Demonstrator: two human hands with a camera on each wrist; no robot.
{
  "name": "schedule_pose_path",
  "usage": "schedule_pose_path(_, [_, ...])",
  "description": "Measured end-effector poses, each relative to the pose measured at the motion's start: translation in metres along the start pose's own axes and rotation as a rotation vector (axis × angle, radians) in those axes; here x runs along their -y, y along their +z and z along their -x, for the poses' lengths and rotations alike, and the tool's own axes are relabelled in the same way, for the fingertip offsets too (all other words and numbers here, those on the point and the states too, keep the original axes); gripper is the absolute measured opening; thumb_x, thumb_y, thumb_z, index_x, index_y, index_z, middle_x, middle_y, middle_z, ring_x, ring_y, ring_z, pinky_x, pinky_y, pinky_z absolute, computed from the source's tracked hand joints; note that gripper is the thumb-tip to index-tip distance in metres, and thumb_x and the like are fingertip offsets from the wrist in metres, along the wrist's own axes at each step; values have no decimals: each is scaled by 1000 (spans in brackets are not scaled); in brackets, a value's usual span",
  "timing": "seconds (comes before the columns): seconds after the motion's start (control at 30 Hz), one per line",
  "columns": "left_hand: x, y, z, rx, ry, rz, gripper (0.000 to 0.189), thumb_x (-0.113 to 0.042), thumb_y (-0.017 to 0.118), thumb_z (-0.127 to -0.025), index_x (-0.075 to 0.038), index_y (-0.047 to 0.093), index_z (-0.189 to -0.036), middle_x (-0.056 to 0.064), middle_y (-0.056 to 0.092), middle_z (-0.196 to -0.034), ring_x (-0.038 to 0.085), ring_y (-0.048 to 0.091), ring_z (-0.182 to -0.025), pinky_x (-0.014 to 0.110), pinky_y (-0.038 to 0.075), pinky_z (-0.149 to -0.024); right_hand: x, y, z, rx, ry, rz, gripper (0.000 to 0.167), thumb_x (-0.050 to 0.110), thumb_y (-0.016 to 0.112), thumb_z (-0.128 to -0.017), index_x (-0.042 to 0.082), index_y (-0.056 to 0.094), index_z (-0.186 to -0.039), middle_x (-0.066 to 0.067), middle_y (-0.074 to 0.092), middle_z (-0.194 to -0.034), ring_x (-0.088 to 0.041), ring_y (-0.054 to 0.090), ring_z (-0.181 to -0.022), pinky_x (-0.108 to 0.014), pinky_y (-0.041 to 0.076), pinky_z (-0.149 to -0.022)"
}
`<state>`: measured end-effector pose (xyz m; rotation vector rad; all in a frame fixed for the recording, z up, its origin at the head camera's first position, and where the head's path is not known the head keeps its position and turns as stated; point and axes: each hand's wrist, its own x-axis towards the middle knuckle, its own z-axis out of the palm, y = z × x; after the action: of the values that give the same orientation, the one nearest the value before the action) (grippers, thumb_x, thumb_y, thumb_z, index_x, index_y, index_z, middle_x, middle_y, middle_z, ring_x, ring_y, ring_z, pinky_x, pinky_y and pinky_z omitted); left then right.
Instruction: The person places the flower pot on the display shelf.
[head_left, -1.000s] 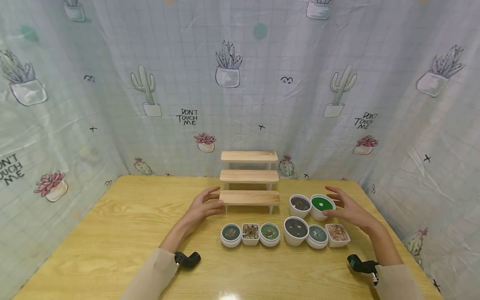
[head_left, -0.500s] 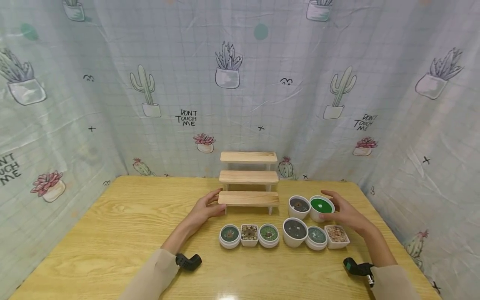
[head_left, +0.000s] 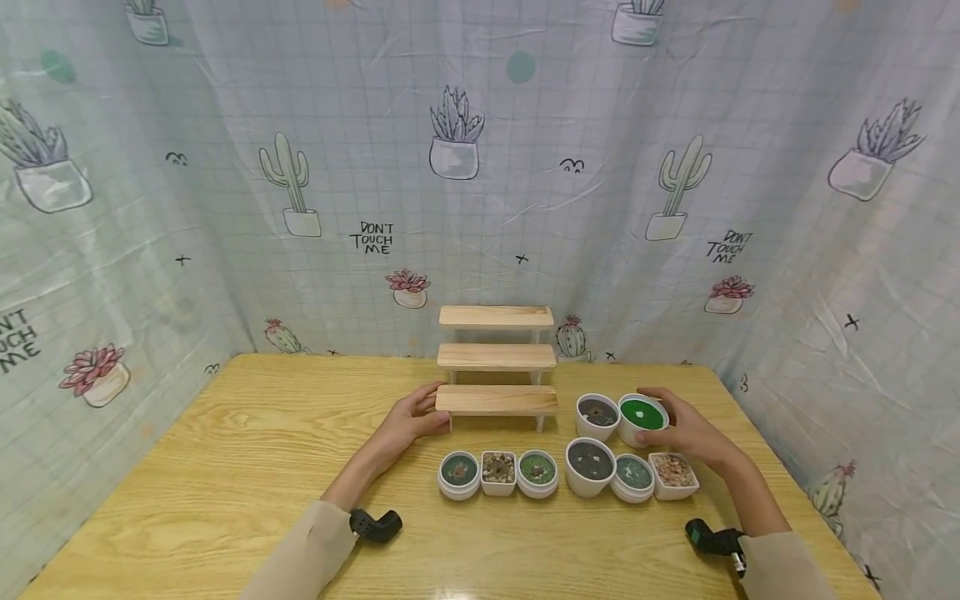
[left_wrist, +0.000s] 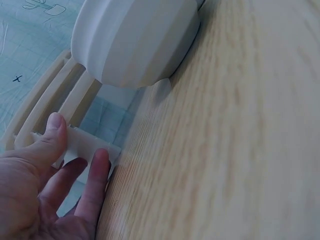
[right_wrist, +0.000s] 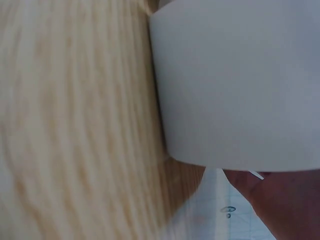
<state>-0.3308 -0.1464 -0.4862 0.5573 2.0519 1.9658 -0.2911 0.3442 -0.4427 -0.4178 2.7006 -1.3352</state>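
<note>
- Left hand [head_left: 402, 427] pinches the wooden stand [head_left: 497, 401] at its near left end; probably light, easily nudged
- Right hand [head_left: 692, 432] grasps the green-topped pot [head_left: 642, 414], right of the stand in the far row; likely stiff, slick, perhaps breakable: best cupped below the rim

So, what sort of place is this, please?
Probably a curtained-off recording booth: a cactus-print curtain hangs behind and on both sides of a wood-grain table, and a black device sits at each wrist.
</note>
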Motion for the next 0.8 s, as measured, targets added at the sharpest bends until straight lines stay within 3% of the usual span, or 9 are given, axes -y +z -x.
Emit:
schedule_pose_path(0.37, [2,-2,1,-10,-19,-2,78,-16,66,-102,-8,21,-165,26,43,-159,35,64,-129,35,58,-102,4,-8,3,-30,15,44,81,26,77,-93,2,33,-157,-29,46,-152,-43,53,-131,-35,51,-96])
schedule_pose_path(0.63, [0,-2,1,-15,-29,0,78,-17,67,-102,-9,22,-165,28,46,-156,35,65,-127,34,58,-101,17,-12,5,-47,9,41,82,27,77,-94,0,32,-157,-29,45,-151,-43,53,-129,-26,51,-91])
schedule_pose_path(0.8, [0,-1,1,-15,-31,4,78,-17,67,-102,-8,21,-165,28,45,-156,39,63,-129,35,58,-102,23,-14,6,-56,-4,33,79,26,76,-94,-1,33,-155,-27,45,-151,-41,53,-127,-28,51,-90])
